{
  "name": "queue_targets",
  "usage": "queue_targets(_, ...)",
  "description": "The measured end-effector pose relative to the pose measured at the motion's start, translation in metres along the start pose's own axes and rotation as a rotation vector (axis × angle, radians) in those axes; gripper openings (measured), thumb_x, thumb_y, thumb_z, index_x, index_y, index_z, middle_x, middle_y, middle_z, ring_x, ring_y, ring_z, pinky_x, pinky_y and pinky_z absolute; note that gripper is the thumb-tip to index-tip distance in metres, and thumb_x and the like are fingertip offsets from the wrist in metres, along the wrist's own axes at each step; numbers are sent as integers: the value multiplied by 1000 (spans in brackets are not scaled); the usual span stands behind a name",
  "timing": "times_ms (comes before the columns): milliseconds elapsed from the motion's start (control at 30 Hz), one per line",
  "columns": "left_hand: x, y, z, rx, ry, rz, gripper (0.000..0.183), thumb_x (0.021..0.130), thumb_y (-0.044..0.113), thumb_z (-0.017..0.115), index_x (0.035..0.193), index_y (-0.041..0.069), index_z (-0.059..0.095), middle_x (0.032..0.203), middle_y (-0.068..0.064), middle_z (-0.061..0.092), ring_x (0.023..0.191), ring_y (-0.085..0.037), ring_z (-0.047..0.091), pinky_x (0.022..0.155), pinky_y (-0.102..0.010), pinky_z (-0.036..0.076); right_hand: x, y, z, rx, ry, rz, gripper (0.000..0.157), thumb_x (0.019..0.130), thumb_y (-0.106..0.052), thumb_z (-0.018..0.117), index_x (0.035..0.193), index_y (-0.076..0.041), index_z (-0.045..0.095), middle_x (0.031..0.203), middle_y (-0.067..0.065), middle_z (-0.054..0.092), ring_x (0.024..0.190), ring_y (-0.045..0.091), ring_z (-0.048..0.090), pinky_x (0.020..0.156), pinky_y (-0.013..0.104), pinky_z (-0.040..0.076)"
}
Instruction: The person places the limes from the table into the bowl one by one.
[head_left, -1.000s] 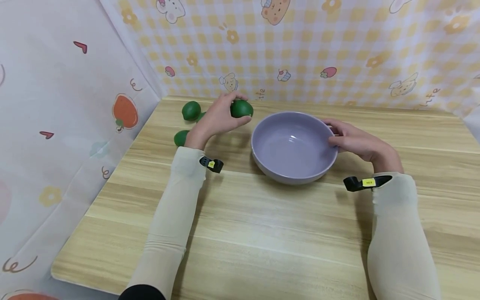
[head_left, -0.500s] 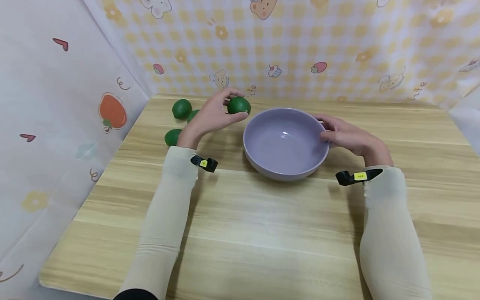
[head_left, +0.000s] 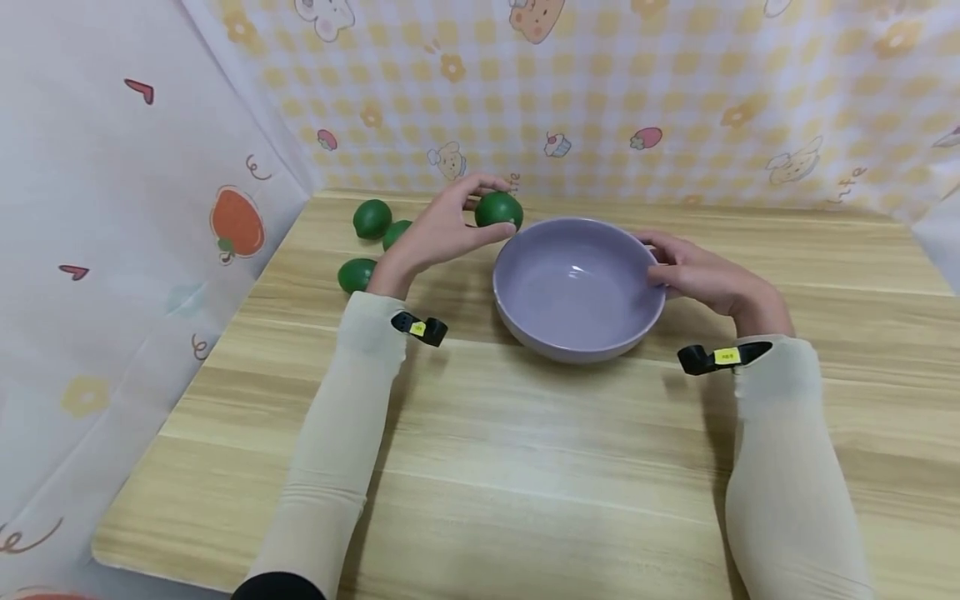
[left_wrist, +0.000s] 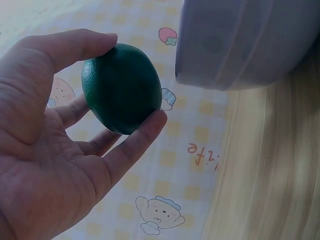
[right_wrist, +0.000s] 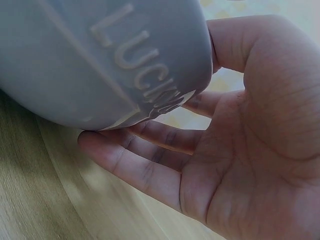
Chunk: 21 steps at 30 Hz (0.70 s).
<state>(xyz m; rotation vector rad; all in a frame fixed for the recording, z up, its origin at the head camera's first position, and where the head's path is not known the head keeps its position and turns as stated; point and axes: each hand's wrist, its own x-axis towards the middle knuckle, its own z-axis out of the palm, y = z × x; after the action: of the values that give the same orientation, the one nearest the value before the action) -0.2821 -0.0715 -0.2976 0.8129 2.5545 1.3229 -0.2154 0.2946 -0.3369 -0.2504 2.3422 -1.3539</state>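
the left hand (head_left: pixel 446 229) pinches a green lime (head_left: pixel 498 210) between thumb and fingers, just beside the left rim of a lilac bowl (head_left: pixel 577 292) and, in the left wrist view, apart from it. the right hand (head_left: pixel 701 275) grips the bowl's right side, thumb over the rim, fingers against the outer wall, near raised lettering (right_wrist: pixel 140 62). left of the left hand, three more limes (head_left: pixel 372 219) lie on the wooden table (head_left: pixel 562 458), two partly hidden by the hand and wrist. a yellow-checked cloth (head_left: pixel 600 83) hangs behind.

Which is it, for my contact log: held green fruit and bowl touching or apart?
Apart: the left wrist view shows patterned cloth between green fruit and bowl.
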Motion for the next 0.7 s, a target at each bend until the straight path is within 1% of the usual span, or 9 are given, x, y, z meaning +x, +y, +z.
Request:
queue_targets(133, 0, 2, 2, -9, -9, 17, 56, 94, 34, 80, 144, 23, 58, 154, 1, 54, 140, -27, 52, 107, -43, 53, 0, 0, 0, -2, -3, 0, 63, 106, -6, 42, 167, -14, 27, 154, 24, 46, 116, 18, 62, 89, 23, 59)
queue_targets(233, 1, 5, 4, -27, -18, 25, 56, 94, 34, 80, 144, 23, 57, 160, 2, 50, 139, -26, 52, 104, -42, 54, 1, -3, -1, -3, 0, -8, 63, 106, -6, 42, 167, -14, 27, 153, 23, 46, 114, 16, 63, 88, 24, 60)
queue_targets(367, 2, 10, 5, -40, -25, 16, 56, 94, 36, 80, 144, 25, 57, 165, 5, 46, 138, -25, 52, 103, -41, 54, 3, -4, -4, -12, 1, -13, 63, 107, -8, 42, 167, -16, 27, 154, 23, 46, 112, 13, 63, 87, 23, 60)
queue_targets(567, 1, 14, 9, -51, -67, 23, 55, 94, 38, 79, 143, 26, 57, 160, 2, 49, 139, -26, 53, 104, -41, 55, 2, -2, -2, -14, 1, -3, 63, 107, -10, 43, 168, -15, 26, 155, 24, 45, 115, 15, 62, 88, 22, 59)
queue_targets(700, 0, 17, 13, -61, -78, 32, 55, 94, 38, 79, 143, 26, 57, 154, 0, 52, 139, -28, 53, 105, -42, 54, 0, 1, 0, -15, 2, 4, 63, 108, -10, 43, 168, -13, 25, 154, 24, 45, 115, 14, 62, 88, 22, 59)
